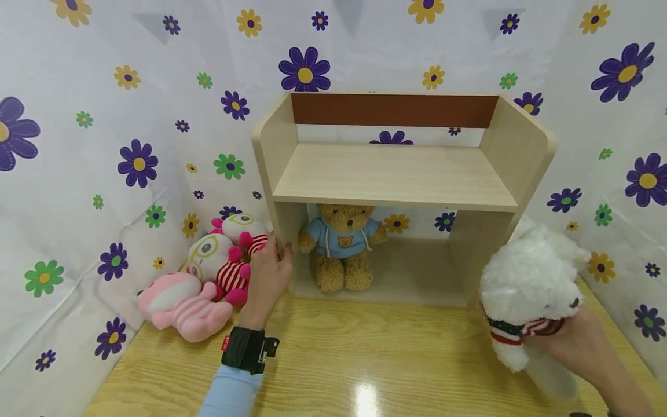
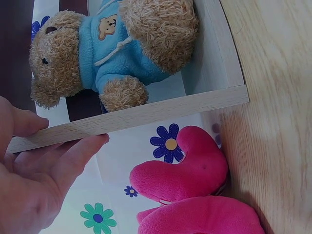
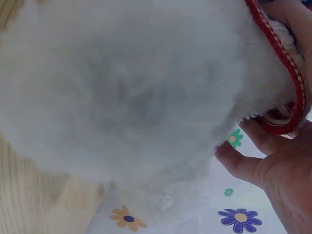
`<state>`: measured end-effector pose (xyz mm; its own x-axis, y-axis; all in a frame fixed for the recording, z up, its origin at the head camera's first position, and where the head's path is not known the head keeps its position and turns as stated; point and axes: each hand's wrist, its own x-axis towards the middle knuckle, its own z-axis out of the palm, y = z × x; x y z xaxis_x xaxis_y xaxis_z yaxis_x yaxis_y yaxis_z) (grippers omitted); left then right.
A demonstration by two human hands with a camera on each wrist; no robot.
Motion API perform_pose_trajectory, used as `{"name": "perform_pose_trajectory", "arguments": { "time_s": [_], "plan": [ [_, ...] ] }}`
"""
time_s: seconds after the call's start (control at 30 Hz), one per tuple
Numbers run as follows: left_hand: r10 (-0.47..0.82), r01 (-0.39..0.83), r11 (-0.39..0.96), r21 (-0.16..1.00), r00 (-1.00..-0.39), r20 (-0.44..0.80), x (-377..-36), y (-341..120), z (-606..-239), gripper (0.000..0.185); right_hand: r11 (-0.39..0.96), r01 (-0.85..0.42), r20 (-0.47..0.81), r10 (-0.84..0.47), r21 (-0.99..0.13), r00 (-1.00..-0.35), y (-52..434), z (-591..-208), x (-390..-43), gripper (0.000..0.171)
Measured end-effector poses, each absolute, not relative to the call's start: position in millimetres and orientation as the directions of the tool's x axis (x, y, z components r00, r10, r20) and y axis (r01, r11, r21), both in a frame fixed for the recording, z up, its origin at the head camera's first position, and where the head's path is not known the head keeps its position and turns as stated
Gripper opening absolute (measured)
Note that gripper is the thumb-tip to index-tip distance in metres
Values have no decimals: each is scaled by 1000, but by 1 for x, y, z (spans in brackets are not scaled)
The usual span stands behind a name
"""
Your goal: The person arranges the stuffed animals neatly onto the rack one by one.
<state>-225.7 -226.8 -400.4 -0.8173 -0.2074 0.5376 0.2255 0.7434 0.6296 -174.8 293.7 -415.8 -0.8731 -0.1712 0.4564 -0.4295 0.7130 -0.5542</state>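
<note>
A: Starting at the left, we see a pile of plush toys on the wooden bench (image 1: 333,359): a pink striped plush (image 1: 182,307) in front, and behind it two white plush dolls with red striped bodies (image 1: 224,260).

B: Just right of them we find the left hand (image 1: 268,275). Its grip is closed on the left side panel of the wooden shelf unit (image 1: 396,174); in the left wrist view the thumb lies on one face of the panel's edge and the fingers (image 2: 73,156) on the other.

A: Inside the lower compartment, near that panel, we see a brown teddy bear in a blue hoodie (image 1: 341,243) sitting upright.

B: At the far right, the right hand (image 1: 583,347) has its grip around a white fluffy plush dog (image 1: 526,289), fingers curled by its red striped collar. The dog sits just beside the shelf unit's right panel; whether it rests on the bench, we cannot tell.
</note>
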Motion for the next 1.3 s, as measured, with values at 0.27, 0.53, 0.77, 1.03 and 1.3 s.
{"name": "perform_pose_trajectory", "arguments": {
  "time_s": [0.27, 0.53, 0.77, 1.03, 1.3],
  "plan": [
    [-210, 218, 748, 627, -818, 535, -225, -227, -401, 32, 670, -462, 466, -191, -581, -864, 278, -411, -169, 68],
    [-219, 197, 755, 625, -823, 524, -224, -226, -403, 31, 701, -425, 417, -196, -573, -887, 262, -415, -168, 64],
    [-221, 194, 757, 623, -822, 525, -224, -226, -403, 30, 663, -496, 475, -233, -561, -849, 245, -416, -169, 66],
    [-220, 199, 750, 630, -824, 522, -223, -225, -403, 31, 615, -520, 492, -235, -593, -839, 229, -420, -172, 70],
    [-227, 191, 755, 627, -821, 524, -224, -226, -404, 30, 649, -436, 420, -192, -623, -887, 202, -421, -180, 73]
  ]
}}
